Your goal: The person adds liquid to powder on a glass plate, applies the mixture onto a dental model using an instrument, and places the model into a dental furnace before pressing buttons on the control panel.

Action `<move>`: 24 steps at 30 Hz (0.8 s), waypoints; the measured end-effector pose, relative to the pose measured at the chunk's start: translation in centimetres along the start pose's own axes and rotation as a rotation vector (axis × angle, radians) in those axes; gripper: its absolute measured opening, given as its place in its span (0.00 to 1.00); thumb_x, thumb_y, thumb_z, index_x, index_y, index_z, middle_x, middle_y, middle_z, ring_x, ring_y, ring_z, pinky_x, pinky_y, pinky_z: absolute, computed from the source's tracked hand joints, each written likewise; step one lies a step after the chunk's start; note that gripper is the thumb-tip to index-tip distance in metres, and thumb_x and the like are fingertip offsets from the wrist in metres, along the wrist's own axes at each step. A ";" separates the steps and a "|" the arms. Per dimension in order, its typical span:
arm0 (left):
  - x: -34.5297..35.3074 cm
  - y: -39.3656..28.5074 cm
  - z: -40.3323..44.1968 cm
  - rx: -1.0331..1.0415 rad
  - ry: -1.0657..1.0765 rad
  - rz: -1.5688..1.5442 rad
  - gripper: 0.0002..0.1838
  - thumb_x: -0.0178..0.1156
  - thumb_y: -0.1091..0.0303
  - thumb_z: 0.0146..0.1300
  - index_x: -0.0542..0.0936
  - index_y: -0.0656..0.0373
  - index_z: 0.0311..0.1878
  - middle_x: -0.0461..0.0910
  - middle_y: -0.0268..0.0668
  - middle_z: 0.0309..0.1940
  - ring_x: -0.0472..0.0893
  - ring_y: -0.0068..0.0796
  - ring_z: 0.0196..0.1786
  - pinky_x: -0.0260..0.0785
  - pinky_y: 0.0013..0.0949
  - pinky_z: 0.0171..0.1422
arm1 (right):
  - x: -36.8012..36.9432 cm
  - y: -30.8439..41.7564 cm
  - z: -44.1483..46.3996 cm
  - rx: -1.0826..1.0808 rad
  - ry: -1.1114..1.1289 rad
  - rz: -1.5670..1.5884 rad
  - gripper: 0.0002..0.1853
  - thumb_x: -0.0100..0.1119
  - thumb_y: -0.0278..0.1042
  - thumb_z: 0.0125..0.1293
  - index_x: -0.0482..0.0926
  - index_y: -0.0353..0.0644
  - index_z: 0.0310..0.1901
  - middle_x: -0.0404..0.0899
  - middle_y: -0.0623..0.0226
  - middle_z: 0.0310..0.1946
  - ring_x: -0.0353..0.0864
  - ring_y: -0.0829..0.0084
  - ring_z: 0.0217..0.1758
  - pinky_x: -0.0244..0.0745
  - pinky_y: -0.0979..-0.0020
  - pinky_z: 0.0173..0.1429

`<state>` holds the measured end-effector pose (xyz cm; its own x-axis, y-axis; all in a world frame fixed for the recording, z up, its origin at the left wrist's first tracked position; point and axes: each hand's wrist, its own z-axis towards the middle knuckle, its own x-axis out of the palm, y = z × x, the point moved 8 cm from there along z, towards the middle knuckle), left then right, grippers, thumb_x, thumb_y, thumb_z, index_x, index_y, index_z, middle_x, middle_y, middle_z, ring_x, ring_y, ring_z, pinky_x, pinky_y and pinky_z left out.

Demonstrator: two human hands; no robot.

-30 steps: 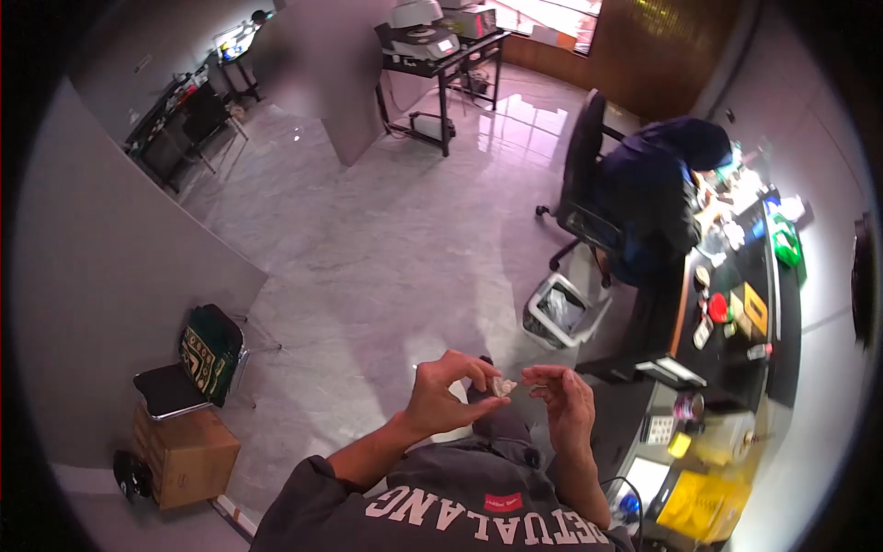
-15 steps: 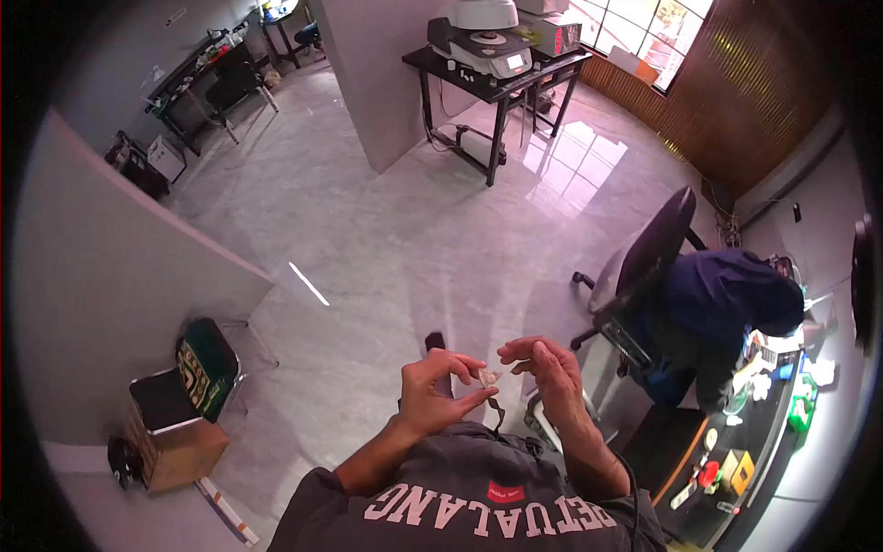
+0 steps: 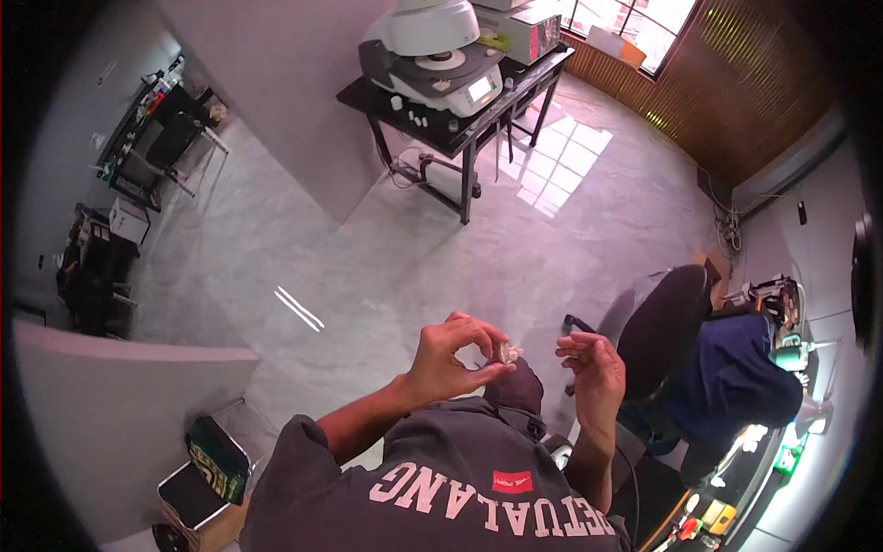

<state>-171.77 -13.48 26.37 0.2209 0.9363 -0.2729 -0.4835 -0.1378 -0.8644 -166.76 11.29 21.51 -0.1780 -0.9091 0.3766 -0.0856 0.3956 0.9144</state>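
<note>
Between the thumb and fingers of my left hand [image 3: 457, 357] is a small whitish, irregular piece [image 3: 510, 352], held up in front of my body. My right hand [image 3: 591, 366] is raised to the right of it, apart from the piece, with its fingers bent. Whether something tiny is between those fingertips cannot be made out.
A black table [image 3: 451, 133] ahead bears a white and grey machine [image 3: 434, 64]. At the right, a person in dark blue [image 3: 736, 382] sits on a black chair [image 3: 669, 322] at a lit workbench. Lower left are a chair [image 3: 193, 495] and a partition wall [image 3: 120, 396].
The view has moved forward, bringing the machine table closer and the seated person lower right. My right hand has moved away from the piece in my left hand.
</note>
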 end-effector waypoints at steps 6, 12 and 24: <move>2.9 7.7 15.3 -0.011 -0.048 0.006 0.22 0.90 0.71 0.49 0.80 0.54 0.32 0.94 0.41 0.44 0.91 0.30 0.47 0.80 0.35 0.53 | -5.0 4.1 17.8 -0.012 -0.049 -0.009 0.22 0.48 0.44 0.88 0.85 0.32 0.59 0.91 0.53 0.50 0.90 0.66 0.51 0.79 0.66 0.56; 5.8 14.5 29.7 -0.069 -0.150 -0.035 0.22 0.91 0.72 0.48 0.81 0.56 0.32 0.93 0.44 0.45 0.91 0.32 0.47 0.83 0.36 0.52 | -6.5 8.3 37.4 0.069 0.084 -0.129 0.21 0.49 0.43 0.87 0.84 0.33 0.59 0.91 0.53 0.50 0.89 0.66 0.51 0.78 0.65 0.56; 7.1 27.6 56.7 -0.018 -0.200 -0.033 0.21 0.90 0.70 0.50 0.80 0.55 0.31 0.94 0.43 0.45 0.91 0.32 0.46 0.79 0.37 0.53 | -6.1 12.4 71.5 0.048 0.060 0.017 0.16 0.54 0.39 0.84 0.85 0.36 0.57 0.91 0.58 0.50 0.87 0.69 0.51 0.76 0.68 0.55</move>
<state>-231.54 7.69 24.50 0.0631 0.9856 -0.1570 -0.4629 -0.1105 -0.8795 -236.85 31.12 19.97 -0.1213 -0.9077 0.4017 -0.1303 0.4158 0.9001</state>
